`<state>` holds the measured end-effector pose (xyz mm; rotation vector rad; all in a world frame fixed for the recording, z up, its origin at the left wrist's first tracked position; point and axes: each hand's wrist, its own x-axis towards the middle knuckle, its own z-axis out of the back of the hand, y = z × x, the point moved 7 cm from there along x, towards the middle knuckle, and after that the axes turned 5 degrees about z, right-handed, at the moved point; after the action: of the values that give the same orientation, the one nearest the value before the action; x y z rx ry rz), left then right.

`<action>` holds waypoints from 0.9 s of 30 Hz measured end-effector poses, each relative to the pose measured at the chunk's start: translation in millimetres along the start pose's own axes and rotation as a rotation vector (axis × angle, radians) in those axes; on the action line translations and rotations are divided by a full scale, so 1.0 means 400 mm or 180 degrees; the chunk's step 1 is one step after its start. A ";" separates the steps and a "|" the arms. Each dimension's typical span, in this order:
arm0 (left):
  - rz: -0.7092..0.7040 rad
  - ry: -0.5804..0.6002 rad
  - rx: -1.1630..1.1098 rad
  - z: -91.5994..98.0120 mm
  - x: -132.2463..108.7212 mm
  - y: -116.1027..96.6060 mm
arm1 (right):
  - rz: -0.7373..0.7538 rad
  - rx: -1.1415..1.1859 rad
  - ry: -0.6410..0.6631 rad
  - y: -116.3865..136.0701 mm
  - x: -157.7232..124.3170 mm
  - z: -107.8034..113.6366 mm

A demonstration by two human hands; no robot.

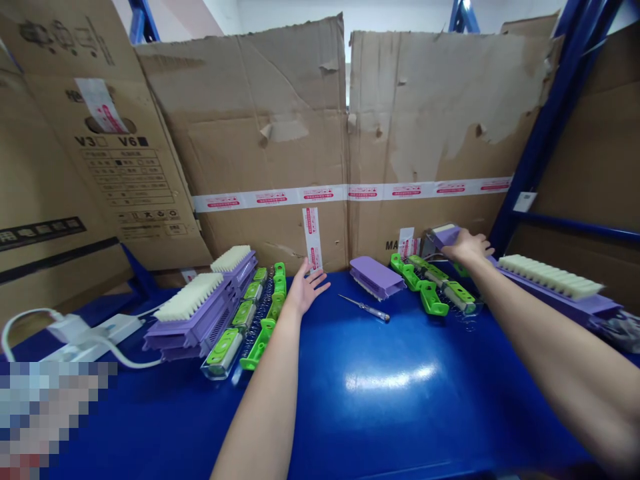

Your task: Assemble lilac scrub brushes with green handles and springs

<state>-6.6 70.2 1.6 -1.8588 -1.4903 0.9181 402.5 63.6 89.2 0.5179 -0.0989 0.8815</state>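
My left hand (305, 288) hovers open over the blue table (380, 393), fingers spread, just right of a row of green handles (267, 313) and springs. My right hand (467, 248) reaches to the back right and grips a purple brush (444, 235) with white bristles near the cardboard wall. One purple brush body (376, 277) lies bristles down between the hands, with a small screwdriver (367, 308) in front of it. More green parts (434, 285) lie under my right forearm.
Stacked purple brushes (200, 310) with white bristles stand at the left, another row (553, 283) at the right. Clear-and-green pieces (227, 343) lie beside the left stack. A white power strip (87, 328) with cable sits far left. Cardboard walls (310, 133) enclose the back; a blue rack post (545, 127) rises at right.
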 end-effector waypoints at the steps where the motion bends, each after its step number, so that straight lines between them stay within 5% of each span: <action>1: 0.0001 0.0006 0.0002 -0.001 0.000 0.000 | -0.0026 -0.0011 0.0051 -0.004 0.000 -0.007; 15: 0.0000 0.0028 0.0066 0.002 0.006 0.004 | -0.0084 0.0115 0.0590 -0.032 -0.012 -0.048; 27: -0.0008 0.0012 0.0071 0.002 0.007 0.004 | 0.0018 -0.0086 0.0543 -0.034 -0.014 -0.055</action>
<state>-6.1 72.4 -0.7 -1.8415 -1.4739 0.9259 406.5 62.8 63.1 0.4156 0.0433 0.9252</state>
